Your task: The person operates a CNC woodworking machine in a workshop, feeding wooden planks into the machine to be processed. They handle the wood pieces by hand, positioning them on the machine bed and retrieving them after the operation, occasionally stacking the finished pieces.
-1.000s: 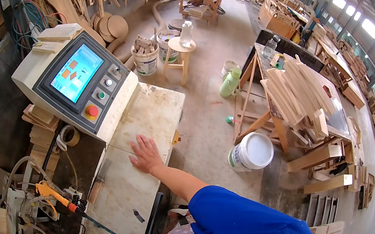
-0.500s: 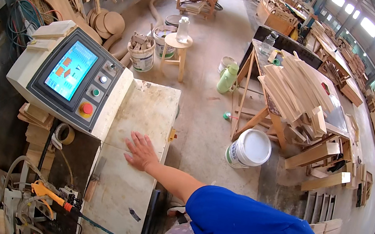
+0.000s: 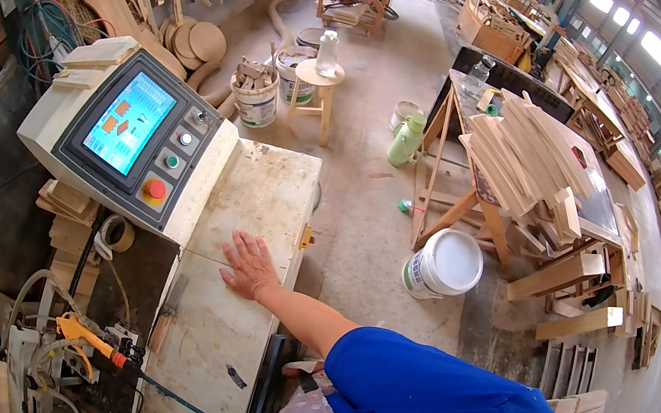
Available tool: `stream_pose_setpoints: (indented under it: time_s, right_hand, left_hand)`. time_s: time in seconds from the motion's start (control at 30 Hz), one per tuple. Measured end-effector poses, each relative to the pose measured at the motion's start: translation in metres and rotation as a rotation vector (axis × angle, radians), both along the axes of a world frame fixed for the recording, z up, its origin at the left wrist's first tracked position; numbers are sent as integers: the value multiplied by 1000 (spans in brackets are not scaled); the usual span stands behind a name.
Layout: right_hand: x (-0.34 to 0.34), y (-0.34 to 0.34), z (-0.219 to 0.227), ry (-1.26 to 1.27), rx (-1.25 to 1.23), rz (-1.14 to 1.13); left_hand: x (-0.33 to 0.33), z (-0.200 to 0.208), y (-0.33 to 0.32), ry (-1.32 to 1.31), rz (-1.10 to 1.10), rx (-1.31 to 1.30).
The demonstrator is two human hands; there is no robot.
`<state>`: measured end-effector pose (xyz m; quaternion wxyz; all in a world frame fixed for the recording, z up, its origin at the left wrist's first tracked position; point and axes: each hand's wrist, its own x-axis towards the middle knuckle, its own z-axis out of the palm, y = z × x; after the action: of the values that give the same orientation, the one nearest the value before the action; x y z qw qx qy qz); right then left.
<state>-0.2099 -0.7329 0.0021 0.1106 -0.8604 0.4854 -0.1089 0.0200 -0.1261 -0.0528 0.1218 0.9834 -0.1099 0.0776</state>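
Observation:
My right hand (image 3: 250,270) lies palm down on the pale, stained top of the machine bed (image 3: 222,347), fingers spread and nothing in them. Its bare forearm comes from a blue sleeve at the lower right. Just left of the hand stands a control panel (image 3: 86,137) with a lit blue touchscreen (image 3: 129,122), a red knob (image 3: 154,191) and small buttons. A thin brush-like strip (image 3: 167,317) lies along the bed's left edge, and a small dark mark or scrap (image 3: 236,377) shows nearer me. My left hand is out of view.
An orange-handled air gun (image 3: 93,339) with a hose sits at the lower left among cables. On the right are a lidded white bucket (image 3: 453,262), a green flask (image 3: 406,138) and a workbench piled with wood strips (image 3: 526,148). A wooden stool (image 3: 319,76) stands ahead, beside buckets.
The view has shifted slightly, so the surroundings appear a little farther right. My right hand stays flat at the same place on the bed.

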Motion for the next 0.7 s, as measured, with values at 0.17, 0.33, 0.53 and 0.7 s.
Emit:
stream_pose_setpoints:
  time_s: [0.17,0.33,0.53,0.7]
  right_hand:
    - [-1,-1,-5,-24,-13,-5]
    - [-1,0,1,-1,7,2]
    - [-1,-1,-2,-40,-9,2]
    - [-2,-1,0,-19,7,1]
  left_hand:
    - [0,-3,1,-1,2,-3]
    - [-3,-4,5,-8,13,-7]
    - [-3,-4,10,-5,20,-8]
    - [-4,-4,14,-6,28,-8]
